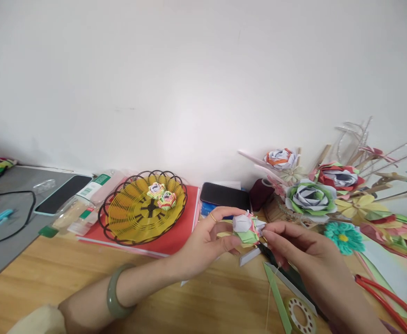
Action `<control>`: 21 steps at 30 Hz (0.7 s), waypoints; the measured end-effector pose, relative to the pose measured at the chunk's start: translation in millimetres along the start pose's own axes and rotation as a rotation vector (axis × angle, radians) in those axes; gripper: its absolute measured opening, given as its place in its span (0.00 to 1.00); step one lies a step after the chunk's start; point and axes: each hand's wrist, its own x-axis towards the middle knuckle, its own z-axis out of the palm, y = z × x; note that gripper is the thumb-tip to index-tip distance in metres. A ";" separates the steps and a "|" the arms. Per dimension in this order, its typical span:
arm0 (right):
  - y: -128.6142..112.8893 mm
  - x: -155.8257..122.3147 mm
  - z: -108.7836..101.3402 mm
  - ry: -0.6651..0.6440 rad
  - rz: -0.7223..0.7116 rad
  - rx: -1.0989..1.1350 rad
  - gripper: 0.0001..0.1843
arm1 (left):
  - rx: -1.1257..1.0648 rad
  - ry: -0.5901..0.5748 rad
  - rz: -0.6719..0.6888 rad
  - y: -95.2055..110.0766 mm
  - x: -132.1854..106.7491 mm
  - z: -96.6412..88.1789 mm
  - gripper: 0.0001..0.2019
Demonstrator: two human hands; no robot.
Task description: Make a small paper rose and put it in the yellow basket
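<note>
My left hand (203,243) holds a small folded paper flower (244,224) between thumb and fingers. White, green and pink layers show on it. On the flower's right side, my right hand (290,246) pinches its edge with thumb and fingertips; the exact spot is partly covered by the fingers. A thin pale thread (268,301) hangs below the right hand toward the table. Beneath the hands lie a green paper strip (278,297) and a roll of tape (300,315).
A yellow woven basket (126,218) with two small paper flowers (161,195) rests on red paper (185,227). Behind are a dark phone (225,196) and a maroon thread spool (261,194). Larger paper flowers (310,198) crowd the right, near red-handled scissors or pliers (380,299). Another phone (64,194) lies left.
</note>
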 end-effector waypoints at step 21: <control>9.7 2.0 3.2 0.041 -0.268 -0.305 0.10 | -0.032 -0.031 -0.077 -1.8 2.9 -0.5 0.25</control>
